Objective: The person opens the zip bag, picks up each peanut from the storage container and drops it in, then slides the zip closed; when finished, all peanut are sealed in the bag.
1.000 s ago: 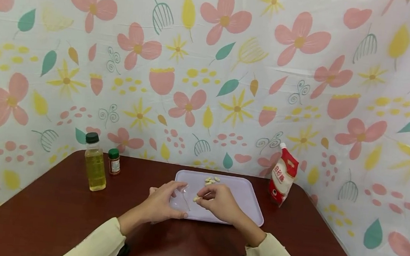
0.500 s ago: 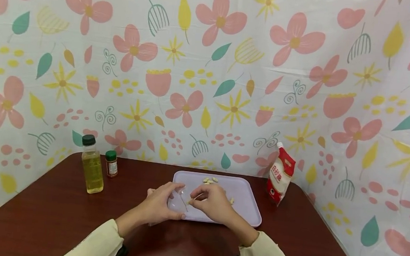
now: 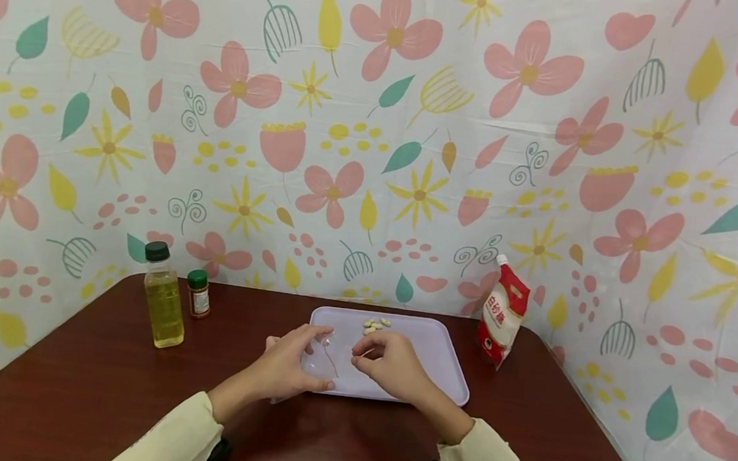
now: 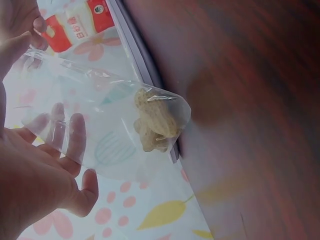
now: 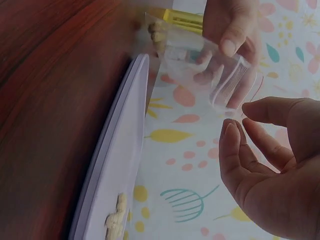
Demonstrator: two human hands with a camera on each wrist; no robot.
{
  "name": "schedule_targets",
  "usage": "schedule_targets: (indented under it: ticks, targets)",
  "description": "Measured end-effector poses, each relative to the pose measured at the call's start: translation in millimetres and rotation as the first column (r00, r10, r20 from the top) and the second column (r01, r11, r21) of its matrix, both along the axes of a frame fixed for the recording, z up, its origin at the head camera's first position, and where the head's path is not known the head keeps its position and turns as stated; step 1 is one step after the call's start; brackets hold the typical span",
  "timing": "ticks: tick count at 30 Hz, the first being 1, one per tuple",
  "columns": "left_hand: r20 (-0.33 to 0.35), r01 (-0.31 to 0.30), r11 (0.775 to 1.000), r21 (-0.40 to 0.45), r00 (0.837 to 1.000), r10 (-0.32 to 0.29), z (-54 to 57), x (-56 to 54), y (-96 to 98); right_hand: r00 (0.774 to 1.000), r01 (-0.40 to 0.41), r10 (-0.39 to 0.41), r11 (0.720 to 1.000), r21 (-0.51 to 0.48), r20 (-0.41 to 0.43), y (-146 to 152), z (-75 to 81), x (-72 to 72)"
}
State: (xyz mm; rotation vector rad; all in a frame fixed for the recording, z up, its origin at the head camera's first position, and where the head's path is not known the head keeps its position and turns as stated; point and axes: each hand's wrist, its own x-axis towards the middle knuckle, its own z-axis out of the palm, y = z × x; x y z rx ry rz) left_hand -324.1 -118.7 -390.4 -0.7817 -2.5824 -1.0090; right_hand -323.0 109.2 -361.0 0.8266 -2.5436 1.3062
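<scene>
My left hand point(image 3: 288, 362) holds a clear zip bag point(image 4: 107, 95) by its upper part, its mouth spread towards my right hand. Unshelled peanuts point(image 4: 156, 120) lie at the bottom of the bag, which hangs at the front left edge of a pale lilac tray point(image 3: 442, 369). My right hand point(image 3: 393, 368) hovers over the tray beside the bag's mouth. In the right wrist view its thumb and fingers point(image 5: 232, 147) are bent loosely with a small gap, and no peanut shows between them. More peanuts point(image 3: 375, 325) rest at the back of the tray.
A bottle of yellow oil point(image 3: 163, 304) and a small green-capped jar point(image 3: 199, 295) stand at the back left of the dark brown table point(image 3: 130, 400). At the back right is a red and white sugar pouch point(image 3: 503, 315). A floral curtain point(image 3: 379, 114) hangs behind.
My right hand carried a peanut left to the bag's mouth, then moved slightly back right; the peanut no longer shows in its fingers. My left hand stayed on the bag.
</scene>
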Motion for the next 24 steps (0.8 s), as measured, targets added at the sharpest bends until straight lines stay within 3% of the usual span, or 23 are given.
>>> schedule_targets:
  ticks: [11,16,24]
  targets:
    - [0.03,-0.025,0.999,0.023,0.999,0.024,5.2,-4.3,-5.9,0.995,0.093,-0.094,0.994,0.057,0.031,25,-19.2,-24.9]
    - [0.067,0.004,1.0,0.016,0.998,-0.005,3.1,-4.0,-4.8,0.992,0.123,-0.126,0.987,0.101,0.025,42,-29.4,-39.6]
    - [0.029,-0.029,0.999,0.016,0.999,0.028,1.3,-3.3,-3.6,0.971,0.23,-0.236,0.961,0.155,0.022,62,-41.8,-59.7]
